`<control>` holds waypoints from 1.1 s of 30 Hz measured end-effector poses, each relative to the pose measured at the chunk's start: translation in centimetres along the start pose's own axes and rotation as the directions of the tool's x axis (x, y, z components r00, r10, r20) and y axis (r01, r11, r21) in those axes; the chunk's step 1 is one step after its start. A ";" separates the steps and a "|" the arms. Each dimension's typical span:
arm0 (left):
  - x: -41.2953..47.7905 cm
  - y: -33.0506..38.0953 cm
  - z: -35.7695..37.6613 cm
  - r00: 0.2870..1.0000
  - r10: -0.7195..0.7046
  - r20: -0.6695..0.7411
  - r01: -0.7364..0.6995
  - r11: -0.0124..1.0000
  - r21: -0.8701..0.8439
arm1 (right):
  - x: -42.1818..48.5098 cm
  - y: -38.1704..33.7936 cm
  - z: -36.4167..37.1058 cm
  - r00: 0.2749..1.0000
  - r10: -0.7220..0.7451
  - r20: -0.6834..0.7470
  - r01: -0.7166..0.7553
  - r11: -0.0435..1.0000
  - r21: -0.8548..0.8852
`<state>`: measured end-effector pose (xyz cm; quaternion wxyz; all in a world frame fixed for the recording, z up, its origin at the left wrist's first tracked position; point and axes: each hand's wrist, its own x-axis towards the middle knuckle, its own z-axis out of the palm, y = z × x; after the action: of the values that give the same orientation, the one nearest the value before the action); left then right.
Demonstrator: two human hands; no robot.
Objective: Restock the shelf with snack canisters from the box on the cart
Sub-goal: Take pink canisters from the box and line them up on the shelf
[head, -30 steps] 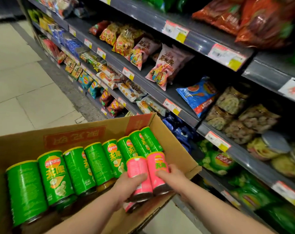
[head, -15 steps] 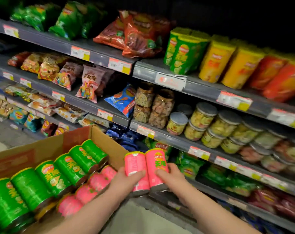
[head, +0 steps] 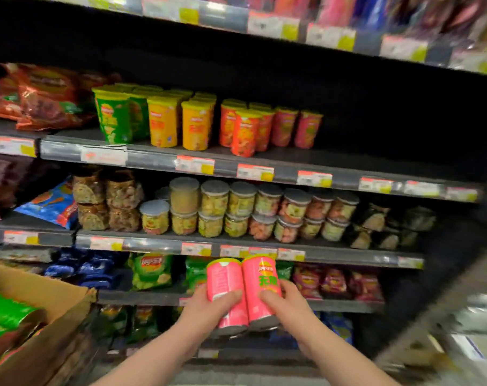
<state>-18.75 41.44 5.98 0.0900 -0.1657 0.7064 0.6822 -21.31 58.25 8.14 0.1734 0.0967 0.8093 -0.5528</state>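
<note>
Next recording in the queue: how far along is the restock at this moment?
Done: green, yellow, orange and pink shelf canisters stand on the grey metal shelf. In hand: left hand grips a plain-sided pink canister, right hand a logo-faced pink canister, neither shelved yet. Left: green cylindrical canisters lie in the brown cardboard box.

left grip (head: pixel 209 310): is holding the left pink canister (head: pixel 225 285).
right grip (head: pixel 287 305): is holding the right pink canister (head: pixel 260 285), touching the other.
box (head: pixel 55 302): is sitting at lower left.
</note>
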 end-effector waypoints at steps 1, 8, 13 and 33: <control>-0.2 0.5 1.4 1.000 0.006 0.030 -0.006 1.000 0.009 | -0.3 0.4 -1.5 1.000 0.002 -0.018 -0.001 1.000 0.010; -0.7 4.1 6.7 0.992 0.074 0.105 -0.080 0.995 0.051 | -1.5 0.5 -7.9 0.996 -0.034 -0.081 0.042 0.995 0.092; 0.2 5.5 7.6 0.984 0.106 0.143 -0.115 0.992 0.058 | -1.3 0.0 -9.4 0.994 -0.080 -0.080 0.090 0.988 0.124; 14.4 17.7 10.1 0.922 0.341 0.183 -0.347 0.938 0.004 | 10.5 -12.6 -17.5 0.906 -0.315 -0.283 0.344 0.937 0.058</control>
<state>-39.42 50.10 16.90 0.0352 0.0246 0.7259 0.6865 -38.42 69.51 20.65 -0.0396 0.0417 0.7994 -0.5981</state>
